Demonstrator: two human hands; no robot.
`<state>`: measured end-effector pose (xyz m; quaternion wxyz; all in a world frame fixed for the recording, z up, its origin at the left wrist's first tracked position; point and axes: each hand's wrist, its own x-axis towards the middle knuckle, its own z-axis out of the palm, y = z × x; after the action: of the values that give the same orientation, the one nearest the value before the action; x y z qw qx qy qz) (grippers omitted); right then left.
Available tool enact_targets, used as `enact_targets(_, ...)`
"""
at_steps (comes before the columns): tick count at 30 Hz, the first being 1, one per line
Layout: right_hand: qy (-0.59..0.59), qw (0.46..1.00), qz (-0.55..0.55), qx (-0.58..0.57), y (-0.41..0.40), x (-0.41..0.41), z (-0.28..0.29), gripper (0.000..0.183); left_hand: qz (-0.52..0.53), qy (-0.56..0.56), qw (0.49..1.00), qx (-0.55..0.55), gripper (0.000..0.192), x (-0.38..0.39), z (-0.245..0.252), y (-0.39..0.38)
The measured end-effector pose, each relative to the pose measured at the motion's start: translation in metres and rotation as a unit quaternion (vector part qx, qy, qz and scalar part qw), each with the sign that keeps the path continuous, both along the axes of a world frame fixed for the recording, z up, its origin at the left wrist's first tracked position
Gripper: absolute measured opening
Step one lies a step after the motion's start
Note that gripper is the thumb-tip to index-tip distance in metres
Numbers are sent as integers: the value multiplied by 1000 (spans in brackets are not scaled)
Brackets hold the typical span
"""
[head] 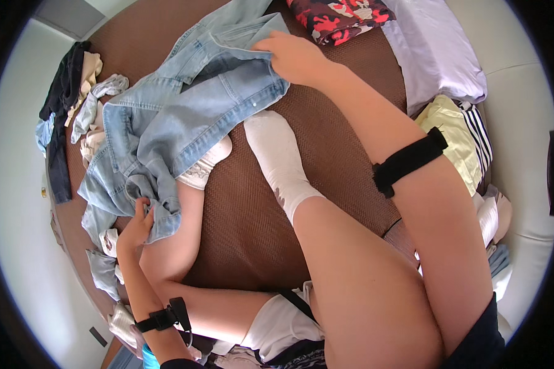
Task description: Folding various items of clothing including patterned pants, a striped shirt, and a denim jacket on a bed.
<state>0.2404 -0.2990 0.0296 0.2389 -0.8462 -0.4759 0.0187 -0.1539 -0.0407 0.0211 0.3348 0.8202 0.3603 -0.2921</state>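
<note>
A light blue denim jacket (pixel 198 110) is stretched between my two hands, above the brown woven mat and partly over my bent leg. My right hand (pixel 300 57) grips its upper edge, near a opened-out seam, with the fingers closed on the cloth. Lower down on the left, my left hand (pixel 138 226) pinches a bunched end of the denim, and some of those fingers are hidden in the folds. One white sock (pixel 277 152) on my foot shows right of the jacket; the other patterned sock (pixel 201 170) is partly covered by it.
The brown mat (pixel 240 240) spreads under my legs. Black trousers (pixel 64 101) and several small garments lie along the left edge. Folded red camouflage cloth (pixel 341 20), lilac satin fabric (pixel 438 50) and a pale yellow garment (pixel 448 133) lie along the right, beside a cream padded surface (pixel 517 110).
</note>
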Motion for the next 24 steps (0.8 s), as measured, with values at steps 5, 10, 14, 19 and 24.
enact_targets(5, -45, 999, 0, 10, -17, 13, 0, 38, 36, -68, 997, -6, 31, 5, 0, -8)
enact_targets(10, -74, 981, -122, 135, -47, 68, 10, 32, 25, -275, 933, 232, 51, -1, 28, -38)
enact_targets(14, -94, 898, -306, 302, -62, 89, 37, 31, 65, -307, 839, 445, 68, -26, 99, -43)
enact_targets(19, 108, 664, -530, 516, -123, 105, 47, 29, 367, -410, 813, 190, 65, -71, 173, -36)
enact_targets(24, 311, 690, -532, 379, -191, 151, -26, 29, 252, -311, 882, 249, 38, -113, 183, -38)
